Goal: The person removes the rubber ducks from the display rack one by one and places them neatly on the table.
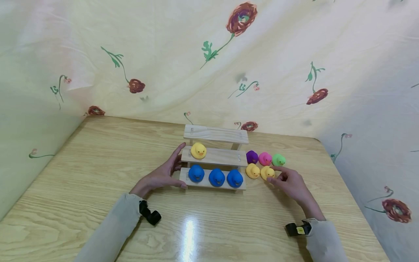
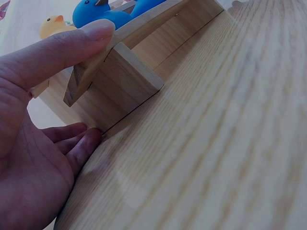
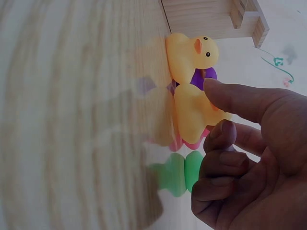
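A three-step wooden stand (image 1: pixel 226 155) carries three blue rubber ducks (image 1: pixel 216 177) on its lowest step and one yellow rubber duck (image 1: pixel 198 150) at the left of the middle step. My left hand (image 1: pixel 160 175) holds the stand's left end; in the left wrist view the thumb lies on the lowest step's end and the other fingers reach along the side. Right of the stand, my right hand (image 1: pixel 290 183) pinches a yellow rubber duck (image 3: pixel 188 112) between thumb and index finger, its remaining fingers curled. Another yellow duck (image 1: pixel 252 171) sits beside it, nearer the stand.
Behind the yellow pair stand a purple duck (image 1: pixel 252 157), a pink duck (image 1: pixel 265 159) and a green duck (image 1: pixel 279 159) in a row. The wood-grain table (image 1: pixel 131 145) meets a flowered cloth (image 1: pixel 170 65) at the back and sides.
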{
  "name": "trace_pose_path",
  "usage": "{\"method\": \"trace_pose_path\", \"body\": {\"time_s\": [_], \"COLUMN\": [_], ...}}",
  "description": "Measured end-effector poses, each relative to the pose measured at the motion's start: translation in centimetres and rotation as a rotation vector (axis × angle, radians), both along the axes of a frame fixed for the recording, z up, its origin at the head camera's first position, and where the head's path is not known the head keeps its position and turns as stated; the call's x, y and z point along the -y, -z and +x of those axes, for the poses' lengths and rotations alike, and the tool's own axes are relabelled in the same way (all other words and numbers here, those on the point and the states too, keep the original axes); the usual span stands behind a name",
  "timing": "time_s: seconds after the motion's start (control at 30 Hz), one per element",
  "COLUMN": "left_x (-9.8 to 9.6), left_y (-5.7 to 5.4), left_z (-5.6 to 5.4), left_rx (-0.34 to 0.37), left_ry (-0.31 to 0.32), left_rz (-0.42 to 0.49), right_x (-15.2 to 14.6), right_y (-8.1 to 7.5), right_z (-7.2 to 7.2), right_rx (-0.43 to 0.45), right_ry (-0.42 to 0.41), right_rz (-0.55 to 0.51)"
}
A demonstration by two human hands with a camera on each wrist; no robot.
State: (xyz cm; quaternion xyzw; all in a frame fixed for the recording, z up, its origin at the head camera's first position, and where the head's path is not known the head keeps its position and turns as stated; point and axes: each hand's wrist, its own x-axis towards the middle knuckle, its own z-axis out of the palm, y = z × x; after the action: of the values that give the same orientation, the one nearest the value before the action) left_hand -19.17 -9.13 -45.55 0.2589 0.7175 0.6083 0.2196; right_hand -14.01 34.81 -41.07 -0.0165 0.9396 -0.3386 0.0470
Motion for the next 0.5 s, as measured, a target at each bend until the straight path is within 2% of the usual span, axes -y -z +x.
{"method": "trace_pose_path", "body": {"time_s": [0.33,0.5], "left_x": [0.05,-0.03], "left_y": [0.0,0.01], "left_z": [0.0,-0.09], "left_rx": [-0.002,-0.001], "left_ry": [-0.001,0.0], "left_rz": [-0.001,-0.002], "right_x": [-0.19,-0.35], "right_y": [0.18,-0.4], "right_z": [-0.08,-0.03], "right_rx": [0.008,-0.023], "right_ry": [-0.005,-0.002], "right_rz": [0.002,0.019]}}
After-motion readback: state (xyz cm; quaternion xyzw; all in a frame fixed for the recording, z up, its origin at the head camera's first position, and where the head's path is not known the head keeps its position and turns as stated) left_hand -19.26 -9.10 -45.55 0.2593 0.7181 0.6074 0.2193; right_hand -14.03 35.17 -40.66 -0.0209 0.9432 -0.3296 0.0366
